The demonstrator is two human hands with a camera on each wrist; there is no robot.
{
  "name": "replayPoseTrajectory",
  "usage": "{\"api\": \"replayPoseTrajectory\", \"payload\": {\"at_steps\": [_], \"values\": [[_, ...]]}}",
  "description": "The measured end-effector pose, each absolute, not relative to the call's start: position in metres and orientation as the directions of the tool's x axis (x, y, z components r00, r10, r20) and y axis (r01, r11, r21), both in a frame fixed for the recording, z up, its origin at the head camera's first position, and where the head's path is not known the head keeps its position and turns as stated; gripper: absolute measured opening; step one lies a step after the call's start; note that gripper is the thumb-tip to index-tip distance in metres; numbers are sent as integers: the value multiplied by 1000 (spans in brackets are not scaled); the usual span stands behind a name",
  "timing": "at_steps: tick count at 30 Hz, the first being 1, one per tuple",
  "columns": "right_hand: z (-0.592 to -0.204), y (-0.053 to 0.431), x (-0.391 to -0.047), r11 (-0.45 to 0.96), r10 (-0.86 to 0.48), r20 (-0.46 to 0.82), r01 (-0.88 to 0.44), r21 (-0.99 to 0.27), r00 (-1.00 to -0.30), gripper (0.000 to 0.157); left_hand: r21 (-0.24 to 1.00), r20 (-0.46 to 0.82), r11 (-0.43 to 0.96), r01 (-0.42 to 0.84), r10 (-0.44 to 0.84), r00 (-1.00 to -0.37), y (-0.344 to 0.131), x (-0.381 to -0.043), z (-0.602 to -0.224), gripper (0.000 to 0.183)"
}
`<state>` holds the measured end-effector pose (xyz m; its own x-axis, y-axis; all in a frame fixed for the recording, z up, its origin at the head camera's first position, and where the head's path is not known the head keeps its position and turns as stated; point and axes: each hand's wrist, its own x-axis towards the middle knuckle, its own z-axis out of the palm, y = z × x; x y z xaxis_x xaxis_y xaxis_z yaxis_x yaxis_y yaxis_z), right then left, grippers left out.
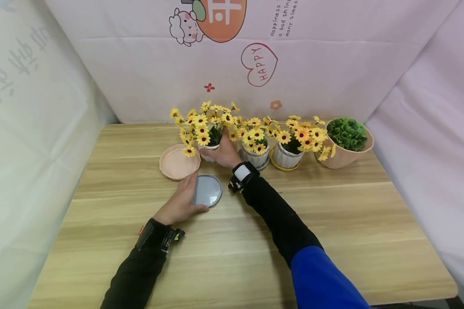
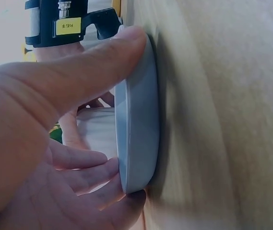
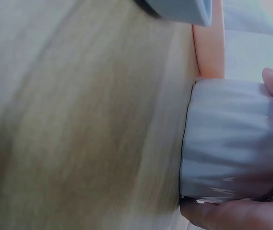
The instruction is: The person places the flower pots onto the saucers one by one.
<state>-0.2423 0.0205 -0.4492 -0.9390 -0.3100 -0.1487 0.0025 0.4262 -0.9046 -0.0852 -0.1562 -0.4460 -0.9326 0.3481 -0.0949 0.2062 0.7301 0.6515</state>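
Note:
My left hand (image 1: pixel 181 204) holds a small round blue-grey saucer (image 1: pixel 209 192) by its rim. In the left wrist view the thumb lies over one end of the saucer (image 2: pixel 143 115) and the fingers lie around the other, its underside close to the wood. Farther back, my right hand (image 1: pixel 227 152) grips a white fluted flowerpot (image 3: pixel 232 139) between thumb and fingers, its base right at the tabletop. Yellow daisy-like flowers (image 1: pixel 201 124) rise out of this pot and partly cover the fingertips in the head view.
A pink scalloped saucer (image 1: pixel 179 162) lies left of the gripped pot. To the right stand a potted flower (image 1: pixel 255 156) on a grey saucer and another (image 1: pixel 288 158) on a yellow saucer. Beyond them is a pink pot (image 1: pixel 342 158) with a green plant. Printed cloth (image 1: pixel 139 77) hangs behind the table.

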Motion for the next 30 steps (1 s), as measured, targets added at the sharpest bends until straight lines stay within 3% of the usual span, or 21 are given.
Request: {"api": "replayPoseTrajectory", "payload": {"at_steps": [30], "values": [[-447, 26, -218, 425, -352, -152, -13, -905, -924, 137, 625, -53, 738, 254, 364, -930, -156, -85, -447, 121]]}}
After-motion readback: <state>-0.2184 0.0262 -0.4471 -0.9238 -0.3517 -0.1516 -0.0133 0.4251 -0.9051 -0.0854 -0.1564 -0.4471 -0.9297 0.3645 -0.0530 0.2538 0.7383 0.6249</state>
